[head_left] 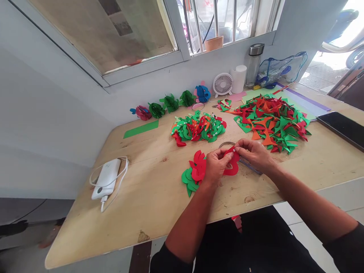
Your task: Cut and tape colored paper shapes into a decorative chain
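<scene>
Between my two hands is a red paper cutout (pixel 232 167), curved with an opening in its middle and a small white patch near its top edge. My left hand (pixel 217 163) pinches its left side, while the fingers of my right hand (pixel 251 151) close on its upper right corner by the white patch. Left of my left hand lies a small pile of red paper cutouts (pixel 197 165) and green paper cutouts (pixel 189 178). A roll of tape (pixel 226 144) and a dark-handled tool (pixel 251 167) lie partly hidden behind my right hand.
Behind my hands sits a heap of red and green cutouts (pixel 196 127); a larger pile of paper scraps (pixel 273 121) lies to the right. Along the wall stand honeycomb paper shapes (pixel 170 103), a small fan (pixel 223 84) and a bottle (pixel 254 66). A power bank (pixel 106 178) lies left, a phone (pixel 344 129) right.
</scene>
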### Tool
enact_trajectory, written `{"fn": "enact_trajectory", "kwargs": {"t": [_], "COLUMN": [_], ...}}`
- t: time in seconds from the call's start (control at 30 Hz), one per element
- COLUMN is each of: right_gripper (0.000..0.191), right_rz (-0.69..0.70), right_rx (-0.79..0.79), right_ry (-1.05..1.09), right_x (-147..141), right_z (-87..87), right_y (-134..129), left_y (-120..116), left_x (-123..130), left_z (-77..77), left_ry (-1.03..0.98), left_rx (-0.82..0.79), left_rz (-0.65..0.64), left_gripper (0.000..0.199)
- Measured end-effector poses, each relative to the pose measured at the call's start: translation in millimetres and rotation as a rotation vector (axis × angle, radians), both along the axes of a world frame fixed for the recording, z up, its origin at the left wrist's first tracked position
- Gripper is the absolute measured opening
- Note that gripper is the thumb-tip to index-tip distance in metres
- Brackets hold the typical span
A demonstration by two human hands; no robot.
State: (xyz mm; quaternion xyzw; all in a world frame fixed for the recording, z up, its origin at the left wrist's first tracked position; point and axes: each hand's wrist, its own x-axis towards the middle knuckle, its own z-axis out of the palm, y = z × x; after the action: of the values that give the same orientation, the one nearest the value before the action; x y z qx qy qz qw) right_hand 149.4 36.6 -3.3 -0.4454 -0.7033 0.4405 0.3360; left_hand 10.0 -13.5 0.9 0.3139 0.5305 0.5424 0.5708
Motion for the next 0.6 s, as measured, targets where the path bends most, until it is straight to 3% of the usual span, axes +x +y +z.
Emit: {"fn": "enact_trajectory", "kwargs": {"t": [0.37, 0.6], "right_gripper": [0.022, 0.024], "right_rz": [-0.04, -0.141], "right_rx": [-0.041, 0.088], "right_ry": [0.052, -0.064], "right_x": [-1, 5], "right_z": [-2.1, -3.7], "right_y": [2, 9], "left_y": [0, 3], "left_x": [-2, -10], "left_z": [-1.0, -11.2], "left_ry": [0.089, 0.07], "left_rx": [0.024, 0.03], "left_rz": [-0.106, 0.072], "left_gripper": [0.027, 0.023]}}
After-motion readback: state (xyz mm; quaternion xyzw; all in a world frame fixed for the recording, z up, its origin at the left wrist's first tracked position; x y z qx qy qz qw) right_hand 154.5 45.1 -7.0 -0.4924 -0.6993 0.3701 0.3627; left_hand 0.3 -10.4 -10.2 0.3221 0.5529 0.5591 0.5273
